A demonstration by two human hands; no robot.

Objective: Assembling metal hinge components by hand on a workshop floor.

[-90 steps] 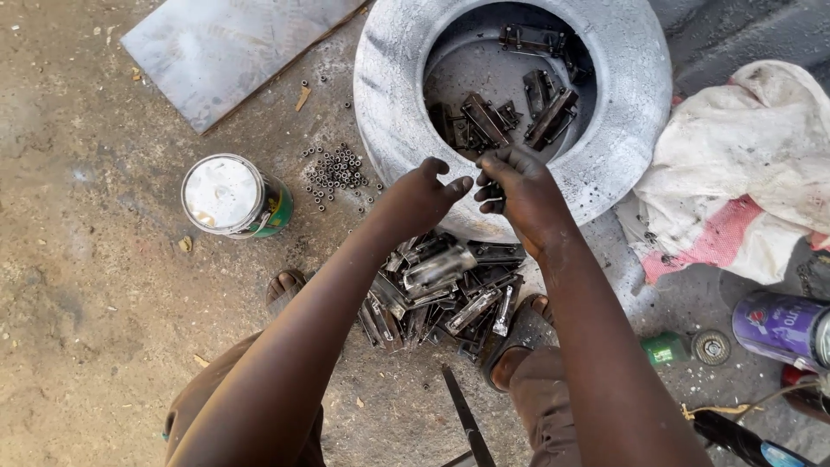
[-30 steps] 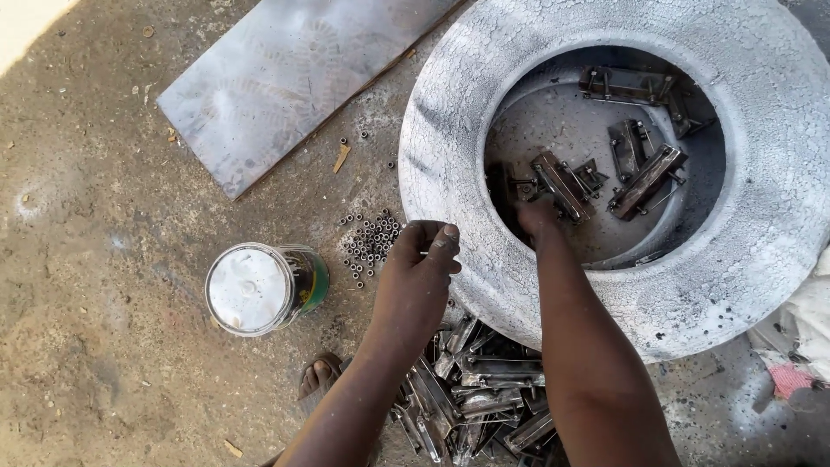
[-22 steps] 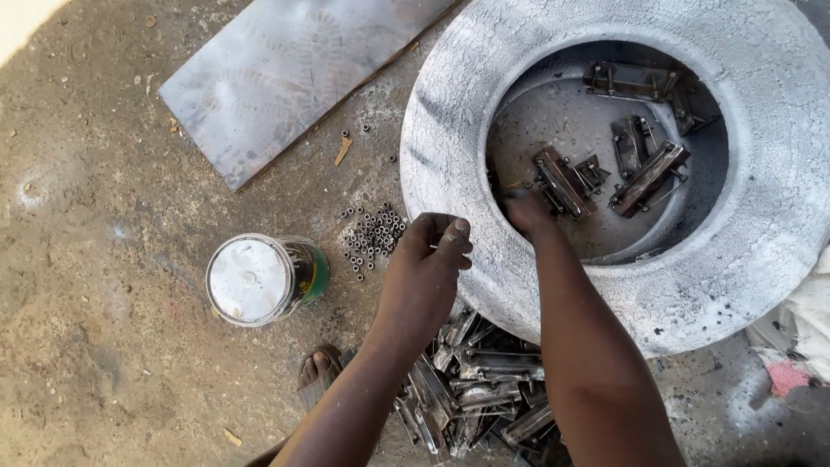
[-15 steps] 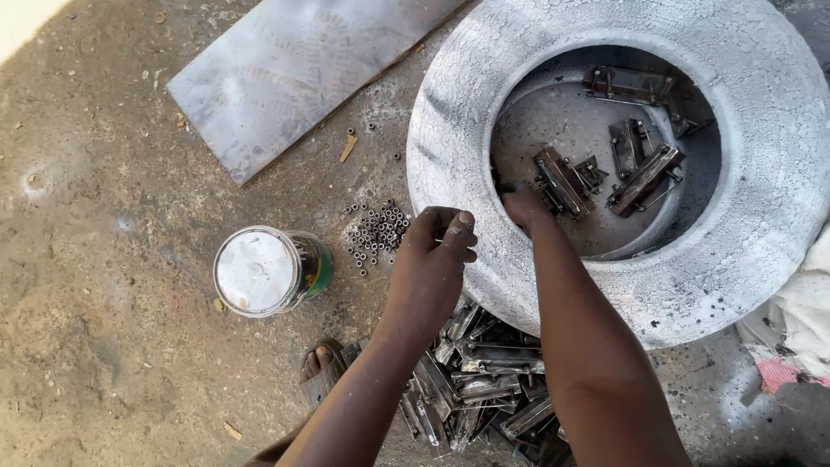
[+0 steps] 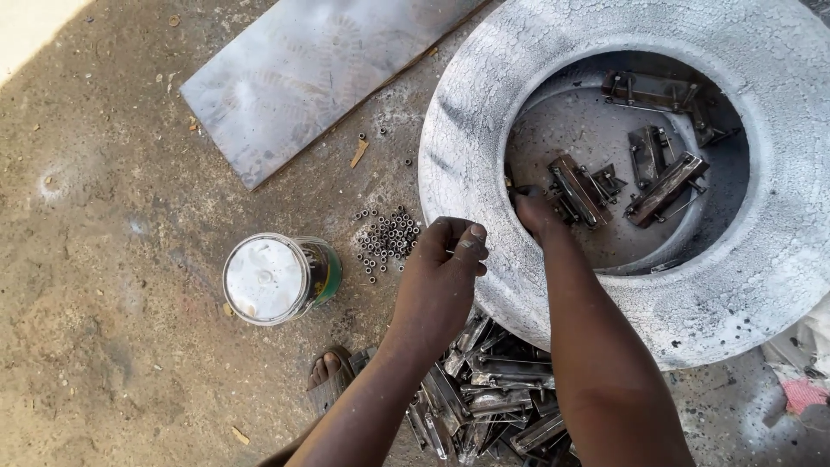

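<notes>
The left hand point(image 5: 443, 275) hovers just outside the white tyre point(image 5: 484, 147), fingers curled in with thumb and forefinger pinched together; whether anything small sits between them cannot be told. The right hand point(image 5: 536, 212) reaches over the tyre's inner lip into its hollow, fingertips down near a flat metal bracket point(image 5: 577, 190); its grip is hidden, so I cannot tell whether it is closed on anything. Further brackets point(image 5: 664, 186) lie deeper inside the tyre, well apart from the hand. These look like stamped steel pieces, stiff, dark and greasy, with sharp edges and protruding pins; each is probably light enough for one hand and best taken by its long flat sides. Just outside the tyre, below both forearms, is a heap of similar metal parts point(image 5: 484, 398). Left of the tyre lies a scatter of small nuts point(image 5: 387, 242) on the dirt, then a round tin with a pale lid point(image 5: 275, 278). A dusty grey metal sheet point(image 5: 303, 78) lies above those.
</notes>
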